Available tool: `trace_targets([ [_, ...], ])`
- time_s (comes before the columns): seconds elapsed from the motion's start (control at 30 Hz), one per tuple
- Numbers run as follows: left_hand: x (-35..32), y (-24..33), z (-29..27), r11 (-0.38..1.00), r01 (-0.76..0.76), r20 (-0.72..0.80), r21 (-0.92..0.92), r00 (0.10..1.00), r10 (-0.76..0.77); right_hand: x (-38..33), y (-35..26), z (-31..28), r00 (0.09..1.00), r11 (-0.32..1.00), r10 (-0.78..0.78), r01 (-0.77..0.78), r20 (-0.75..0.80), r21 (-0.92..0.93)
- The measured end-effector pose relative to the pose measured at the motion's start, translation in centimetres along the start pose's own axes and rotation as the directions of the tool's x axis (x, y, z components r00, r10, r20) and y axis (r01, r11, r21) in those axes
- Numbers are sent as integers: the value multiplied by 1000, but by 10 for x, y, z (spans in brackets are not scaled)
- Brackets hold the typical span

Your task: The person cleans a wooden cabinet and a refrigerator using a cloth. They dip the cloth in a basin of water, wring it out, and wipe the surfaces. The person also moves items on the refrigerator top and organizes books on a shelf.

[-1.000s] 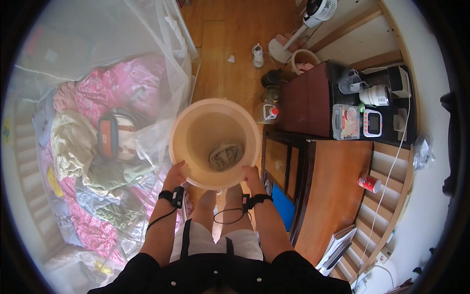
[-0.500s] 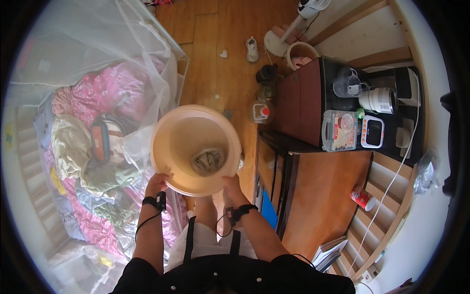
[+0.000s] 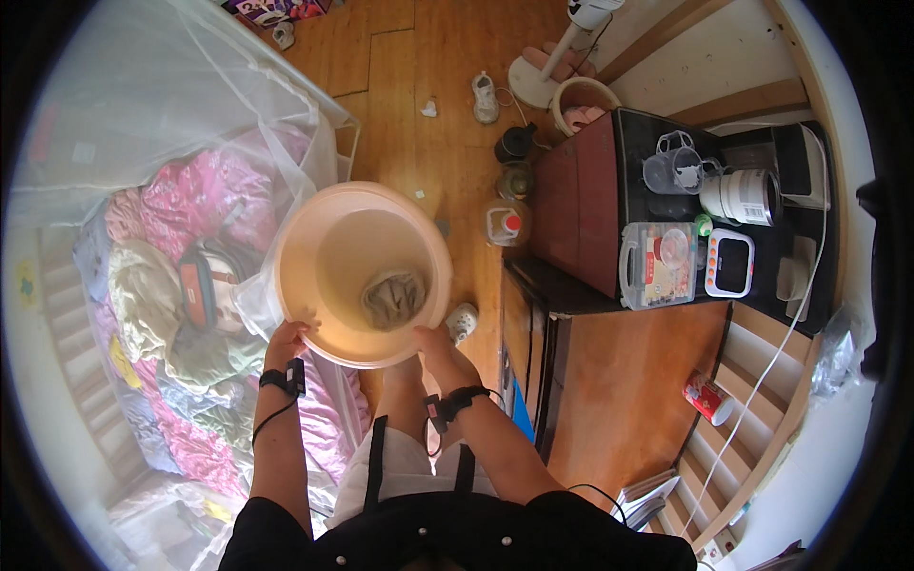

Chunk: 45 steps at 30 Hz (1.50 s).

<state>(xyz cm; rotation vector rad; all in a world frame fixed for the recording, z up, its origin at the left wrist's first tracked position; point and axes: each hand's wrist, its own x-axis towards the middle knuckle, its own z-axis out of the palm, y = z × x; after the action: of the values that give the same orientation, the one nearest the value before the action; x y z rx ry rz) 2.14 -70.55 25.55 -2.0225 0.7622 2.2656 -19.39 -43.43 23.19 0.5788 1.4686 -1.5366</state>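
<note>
The person carries a pale pink basin out in front of the body, the left hand clamped on its near left rim and the right hand clamped on its near right rim. A crumpled grey-brown cloth lies in the bottom, just ahead of the right hand. The basin is lifted and hangs above the wooden floor, not yet set down anywhere. To the left of the left hand is a netted cot heaped with clothes. The fingers under the rim are hidden, and whether the basin holds water is hard to make out
</note>
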Motion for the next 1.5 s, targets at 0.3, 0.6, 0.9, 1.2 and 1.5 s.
trace_targets([
  [0.3, -6, 39, -15, 975, -220, 75, 30, 973, 217, 3, -28, 47, 999, 999, -28, 28, 20, -26],
  [0.6, -20, 29, -54, 978, -61, 90, -199, 993, 80, 11, -69, 54, 990, 975, -36, 65, 137, -214],
  [0.9, -95, 51, 17, 972, -208, 266, -111, 936, 231, 30, -123, -4, 831, 954, 220, -292, 512, 64],
  [1.2, -121, 88, 57, 982, -133, 268, -133, 949, 165, 115, -62, 93, 970, 963, 2, -67, 242, 260],
  [1.5, -116, 124, 67, 981, -144, 275, -128, 945, 174, 175, -125, 134, 987, 995, -70, 59, 147, 80],
])
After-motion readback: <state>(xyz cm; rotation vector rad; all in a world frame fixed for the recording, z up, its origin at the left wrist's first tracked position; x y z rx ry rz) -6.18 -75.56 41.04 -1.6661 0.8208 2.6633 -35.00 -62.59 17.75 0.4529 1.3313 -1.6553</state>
